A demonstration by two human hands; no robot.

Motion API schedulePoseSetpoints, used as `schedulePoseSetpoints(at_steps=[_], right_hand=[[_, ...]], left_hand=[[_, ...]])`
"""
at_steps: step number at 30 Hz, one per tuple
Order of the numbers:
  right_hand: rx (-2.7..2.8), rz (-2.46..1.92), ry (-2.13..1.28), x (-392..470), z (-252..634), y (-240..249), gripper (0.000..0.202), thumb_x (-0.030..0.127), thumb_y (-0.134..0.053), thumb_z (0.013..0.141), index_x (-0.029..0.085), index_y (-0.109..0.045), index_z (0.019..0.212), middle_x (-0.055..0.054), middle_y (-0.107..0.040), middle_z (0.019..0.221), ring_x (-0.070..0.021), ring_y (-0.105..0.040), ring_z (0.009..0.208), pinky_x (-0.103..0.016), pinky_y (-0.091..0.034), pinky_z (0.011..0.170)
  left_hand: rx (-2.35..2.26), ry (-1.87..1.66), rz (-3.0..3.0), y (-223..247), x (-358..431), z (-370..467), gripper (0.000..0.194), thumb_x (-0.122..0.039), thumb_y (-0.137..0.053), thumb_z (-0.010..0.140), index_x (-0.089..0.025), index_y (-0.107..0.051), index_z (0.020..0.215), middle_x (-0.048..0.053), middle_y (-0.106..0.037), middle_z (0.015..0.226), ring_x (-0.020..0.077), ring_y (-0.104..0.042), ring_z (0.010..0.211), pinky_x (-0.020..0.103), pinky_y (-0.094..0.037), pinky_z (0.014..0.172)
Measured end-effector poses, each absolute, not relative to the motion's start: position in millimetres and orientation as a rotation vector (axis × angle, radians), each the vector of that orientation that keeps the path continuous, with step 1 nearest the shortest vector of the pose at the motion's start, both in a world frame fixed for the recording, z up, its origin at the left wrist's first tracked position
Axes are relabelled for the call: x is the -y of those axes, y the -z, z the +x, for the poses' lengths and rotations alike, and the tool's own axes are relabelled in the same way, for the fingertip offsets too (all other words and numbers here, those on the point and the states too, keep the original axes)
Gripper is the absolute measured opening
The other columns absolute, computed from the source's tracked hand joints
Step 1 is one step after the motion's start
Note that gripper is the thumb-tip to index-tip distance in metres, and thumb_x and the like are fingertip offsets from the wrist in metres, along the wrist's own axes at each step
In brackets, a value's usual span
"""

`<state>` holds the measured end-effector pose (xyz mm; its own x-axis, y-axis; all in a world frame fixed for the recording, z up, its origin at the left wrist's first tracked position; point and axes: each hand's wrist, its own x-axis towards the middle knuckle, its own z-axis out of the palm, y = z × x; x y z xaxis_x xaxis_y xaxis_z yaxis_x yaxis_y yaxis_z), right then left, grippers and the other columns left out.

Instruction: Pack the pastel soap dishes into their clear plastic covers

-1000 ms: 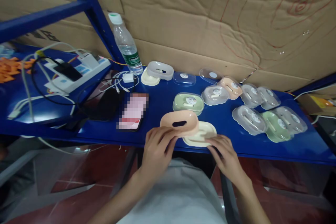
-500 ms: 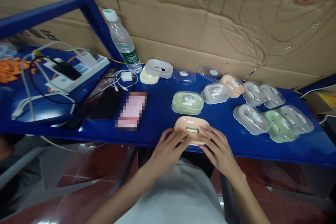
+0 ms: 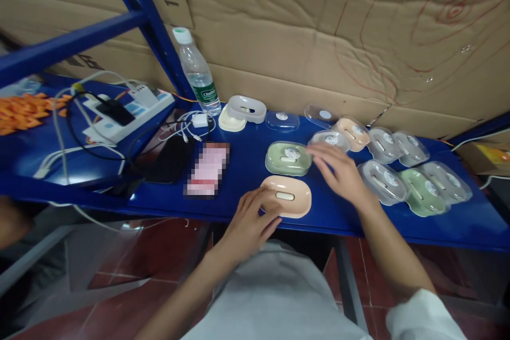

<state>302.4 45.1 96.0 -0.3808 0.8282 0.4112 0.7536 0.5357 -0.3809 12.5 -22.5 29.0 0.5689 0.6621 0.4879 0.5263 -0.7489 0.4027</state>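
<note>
Peach dish (image 3: 292, 206) under the left hand (image 3: 253, 215), right hand (image 3: 338, 170) by a green lidded dish (image 3: 274, 163)

With the peach dish as the clock's centre, a blue worktop (image 3: 245, 164) stretches to both sides, backed by creased cardboard (image 3: 271, 26) marked with red curves. A blue frame (image 3: 149, 32) rises towards eleven; red floor tiles (image 3: 159, 249) show below the front edge. At ten lies a phone (image 3: 209, 167), its screen pixelated, and farther out a power strip (image 3: 153, 111) tangled with cables; past it, orange pieces (image 3: 27, 111) lie heaped.

The bottle (image 3: 205, 90) at eleven holds some clear liquid. Near it, a grey open dish (image 3: 257, 115) rests partly on a cream tray (image 3: 231, 126). Loose clear lids lie at twelve and one.

The peach dish sits uncovered near the front edge, a pale strip showing in its slot. The left fingers, slightly bent, lie over its nine o'clock end; whether they grip it cannot be told. The right fingers are parted, with nothing visible between them, their tips at the three o'clock edge of the green lidded dish; contact is unclear. That dish stands at twelve, a pale bar under its clear cover. More covered dishes, grey, peach and green, sit between one and three.
</note>
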Motion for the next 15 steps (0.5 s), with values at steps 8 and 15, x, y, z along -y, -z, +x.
schedulePoseSetpoints(at_steps=[8, 15], right_hand=[[2.388, -1.566, -0.348, -230, 276, -84, 0.084, 0.034, -0.089, 0.082, 0.014, -0.054, 0.156, -0.021, -0.052, 0.162, -0.0406, -0.043, 0.152, -0.065, -0.030, 0.128], [2.394, -1.629, -0.420, -243, 276, -77, 0.085, 0.040, -0.095, 0.073, 0.021, -0.061, 0.148, -0.016, -0.056, 0.149, -0.0337, -0.059, 0.136, -0.055, -0.043, 0.122]], left_hand=[[-0.968, -0.899, 2.462, -31, 16, -2, 0.031, -0.010, -0.059, 0.100, -0.024, -0.066, 0.127, 0.014, -0.052, 0.159, 0.0304, -0.049, 0.153, 0.047, -0.049, 0.122], [-1.024, -0.911, 2.223, -28, 17, -8, 0.013, -0.019, -0.066, 0.101, -0.024, -0.071, 0.111, 0.011, -0.032, 0.173, 0.0338, -0.039, 0.159, 0.051, -0.045, 0.126]])
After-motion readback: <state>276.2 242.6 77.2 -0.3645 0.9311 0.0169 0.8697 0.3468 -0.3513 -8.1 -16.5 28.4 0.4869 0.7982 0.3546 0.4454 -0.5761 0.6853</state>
